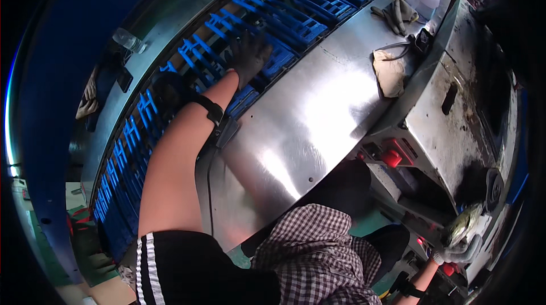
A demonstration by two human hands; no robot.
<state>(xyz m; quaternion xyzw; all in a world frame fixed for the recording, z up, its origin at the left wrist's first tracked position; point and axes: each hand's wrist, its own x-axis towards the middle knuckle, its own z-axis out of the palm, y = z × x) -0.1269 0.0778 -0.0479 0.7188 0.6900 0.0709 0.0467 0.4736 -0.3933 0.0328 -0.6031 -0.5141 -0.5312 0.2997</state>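
Blue slatted plastic conveyor (311, 30) is running diagonally across the upper left, directly under the left hand. For a reach like this, good practice is probably keeping the palm flat and staying on the solid faces, as gaps between the bars are looking deep enough to trap a fingertip.

Left hand, in a dark fabric glove (249, 59), is lying over the slats, fingers standing apart, apparently gripping nothing. Contact with the bars: can't tell, too dark there. Right hand, in a pale grey knit glove (462, 252), is sitting low on the right with fingers curving beside a crumpled, shiny olive-coloured wad (463, 226). Glove and wad are overlapping in view; whether it's grasping it, can't tell.

Black wrist strap (210, 108) is circling the left forearm, and a thin black cable (209, 191) is hanging near that arm. I'd be watching both for snagging on bar ends.

Brushed steel tabletop (267, 128) is bordering the conveyor's near side, reflecting strong glare. Farther along it, a tan, rough-surfaced cloth piece (389, 74) and a bunch of grey-brown work gloves (398, 16) are lying near the right edge. Red rounded control (391, 156) is projecting below the pale metal housing (429, 120). Clear plastic bottle (129, 40) is lying across the conveyor, on the far ledge.
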